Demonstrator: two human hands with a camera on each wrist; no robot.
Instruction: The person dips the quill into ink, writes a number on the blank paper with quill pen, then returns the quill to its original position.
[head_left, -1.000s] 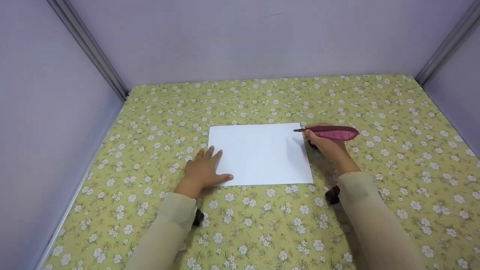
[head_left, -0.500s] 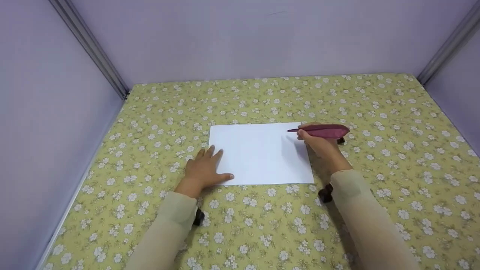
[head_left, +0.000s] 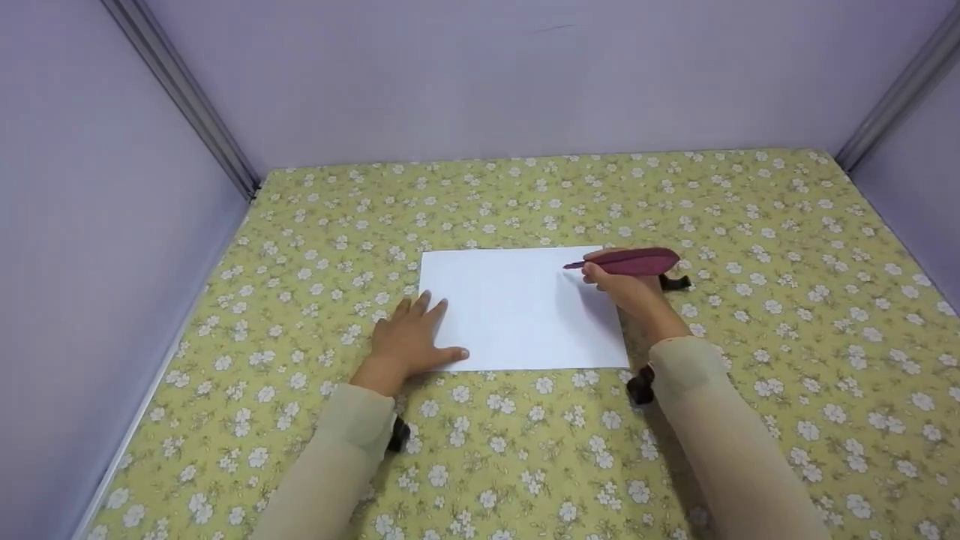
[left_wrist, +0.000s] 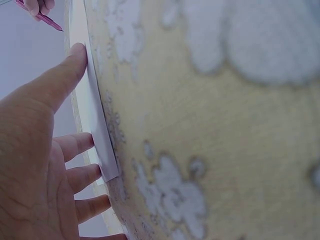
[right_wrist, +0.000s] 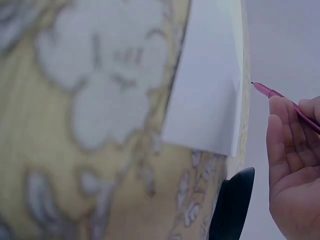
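Observation:
A maroon feather-shaped pen (head_left: 641, 261) is pinched between the thumb and fingers of my right hand (head_left: 636, 298), its tip pointing left over the upper right of a blank white sheet of paper (head_left: 517, 315). In the right wrist view, the pen's tip (right_wrist: 255, 84) stands apart from the sheet, and its shadow falls on the paper in the head view. My left hand (head_left: 407, 341) rests on the paper's left edge with fingers spread and thumb stretched along the lower edge. From the left wrist, those fingers (left_wrist: 82, 177) look straight.
Yellow cloth with white flowers (head_left: 495, 450) covers the table. A black object (head_left: 675, 283), partly hidden behind my right hand, lies by the paper's right side; its kind I cannot tell. Pale purple panels (head_left: 487, 75) with grey metal corner posts (head_left: 187, 97) enclose the back and sides.
My right hand has moved left with the pen, bringing its tip further in over the paper. More of the black object shows to its right. The left hand has stayed in place.

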